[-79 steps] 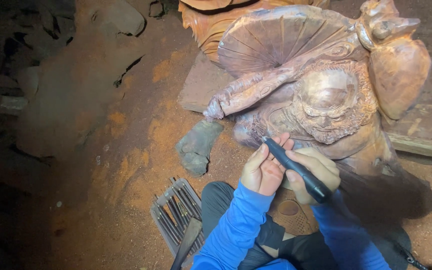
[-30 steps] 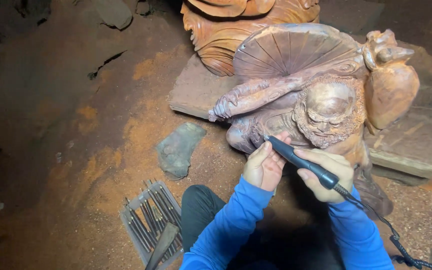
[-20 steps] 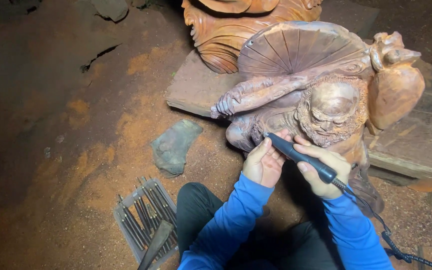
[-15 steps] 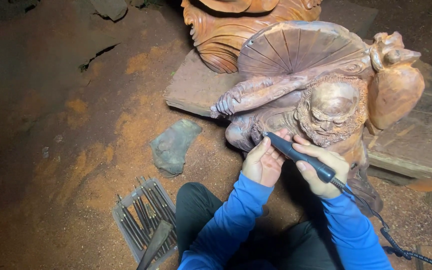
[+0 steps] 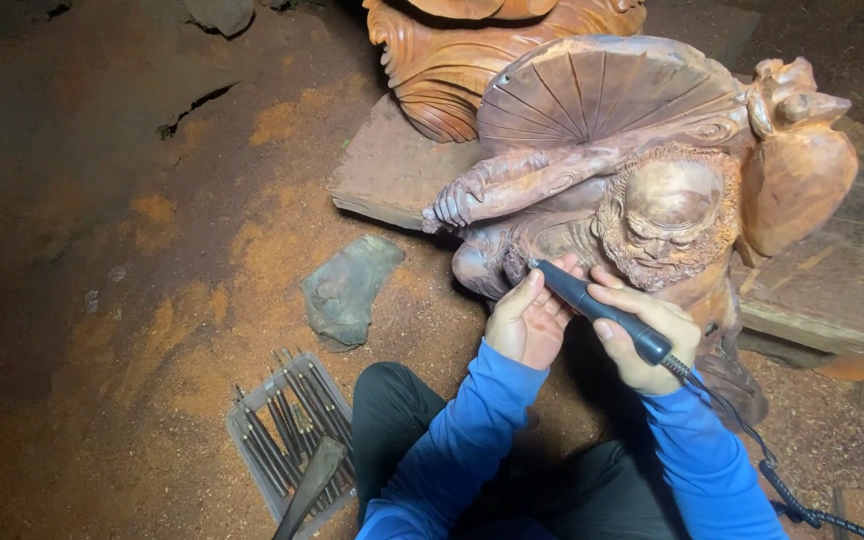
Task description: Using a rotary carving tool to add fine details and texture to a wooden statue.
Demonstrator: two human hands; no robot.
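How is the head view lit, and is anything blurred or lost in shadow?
Head view: light falls on the wooden carving and both hands, left hand and right hand, on the dark handheld tool, all sharp; the left edge and top corners sink into shadow; no glare.

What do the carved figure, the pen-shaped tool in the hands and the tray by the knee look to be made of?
Carved figure: reddish-brown wood, bare and matte, with grain lines in the fan and orange dust around it. Pen-shaped tool: dark body, probably plastic or rubber-coated, with a coiled cord; both hands grip it. Tray: seemingly clear plastic, holding thin dark rods, likely metal.
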